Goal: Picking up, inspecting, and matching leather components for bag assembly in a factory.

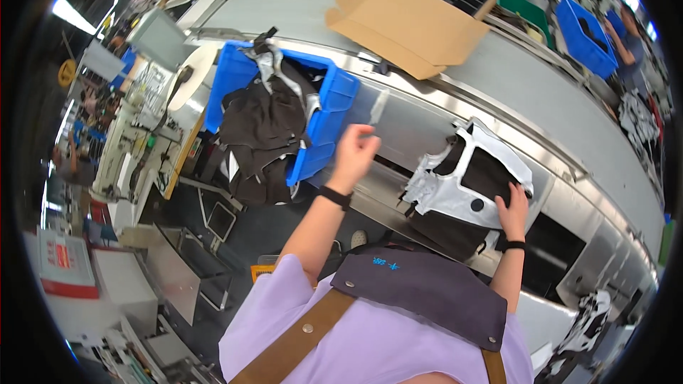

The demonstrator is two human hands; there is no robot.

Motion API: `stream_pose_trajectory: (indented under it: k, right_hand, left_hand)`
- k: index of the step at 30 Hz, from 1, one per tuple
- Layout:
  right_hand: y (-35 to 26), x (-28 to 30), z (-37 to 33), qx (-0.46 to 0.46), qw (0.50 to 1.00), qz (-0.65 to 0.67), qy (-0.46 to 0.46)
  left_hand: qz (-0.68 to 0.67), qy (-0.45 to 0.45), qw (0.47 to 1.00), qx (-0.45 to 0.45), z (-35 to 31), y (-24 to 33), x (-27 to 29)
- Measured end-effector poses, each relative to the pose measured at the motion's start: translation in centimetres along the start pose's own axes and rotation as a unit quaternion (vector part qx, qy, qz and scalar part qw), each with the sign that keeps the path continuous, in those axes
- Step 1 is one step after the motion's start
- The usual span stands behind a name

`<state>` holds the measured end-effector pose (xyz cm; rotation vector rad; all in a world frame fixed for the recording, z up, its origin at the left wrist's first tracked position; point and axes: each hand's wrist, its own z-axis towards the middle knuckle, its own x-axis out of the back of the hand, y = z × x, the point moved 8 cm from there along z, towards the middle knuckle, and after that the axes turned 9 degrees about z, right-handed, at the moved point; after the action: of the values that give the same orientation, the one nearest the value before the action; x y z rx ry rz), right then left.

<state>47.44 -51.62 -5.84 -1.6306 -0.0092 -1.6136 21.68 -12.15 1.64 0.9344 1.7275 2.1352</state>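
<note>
Here, the right hand (514, 208) is pressing flat, fingers spread, on the grey-and-black cut piece (466, 181) lying on the steel counter edge (569, 203), steadying it, while the left hand (353, 155) is pinching 1 small pale strip (377, 108) beside the blue bin (327, 117).

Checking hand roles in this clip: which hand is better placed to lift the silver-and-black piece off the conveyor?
Likely the right hand: it already rests on the silver-and-black piece. The left hand is raised beside the blue bin.
</note>
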Motion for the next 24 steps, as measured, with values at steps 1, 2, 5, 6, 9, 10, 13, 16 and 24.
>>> stream_pose_trajectory:
  k: [1, 2, 5, 6, 9, 10, 13, 16, 24]
  right_hand:
    - [0.0, 0.6, 0.2, -0.015, 0.999, 0.022, 0.02]
    - [-0.8, 2.1, 0.0, 0.013, 0.996, 0.016, 0.089]
    - [-2.8, 5.3, -0.5, 0.001, 0.984, 0.058, 0.168]
    - [-3.2, 5.6, -0.6, -0.001, 0.98, 0.084, 0.18]
    - [-6.4, 4.7, -0.4, -0.044, 0.97, 0.19, 0.147]
    - [-7.8, 4.1, -0.4, -0.059, 0.963, 0.235, 0.118]
    - [-11.3, 1.8, -0.5, -0.023, 0.956, 0.275, 0.1]
    - [-17.2, -0.2, -0.5, 0.028, 0.961, 0.273, 0.033]
    - [-24.8, -6.1, -1.7, 0.084, 0.936, 0.328, -0.097]
  left_hand:
    - [-0.001, 0.085, 0.996, -0.026, 0.3, -0.7, 4.7]
    - [-0.02, 0.136, 0.99, -0.025, 0.5, -1.4, 9.0]
    - [0.16, 0.278, 0.947, -0.022, 0.5, -3.8, 21.2]
    - [0.327, 0.278, 0.903, -0.025, 0.7, -4.3, 23.4]
    - [0.623, 0.158, 0.764, 0.056, 1.2, -10.1, 28.0]
    - [0.636, 0.119, 0.76, 0.063, 1.7, -10.6, 27.7]
    - [0.674, 0.047, 0.737, 0.013, 3.5, -10.5, 26.9]
    - [0.672, 0.035, 0.739, -0.035, 4.3, -11.7, 27.8]
    - [0.277, 0.251, 0.921, -0.111, 7.3, -4.8, 37.0]
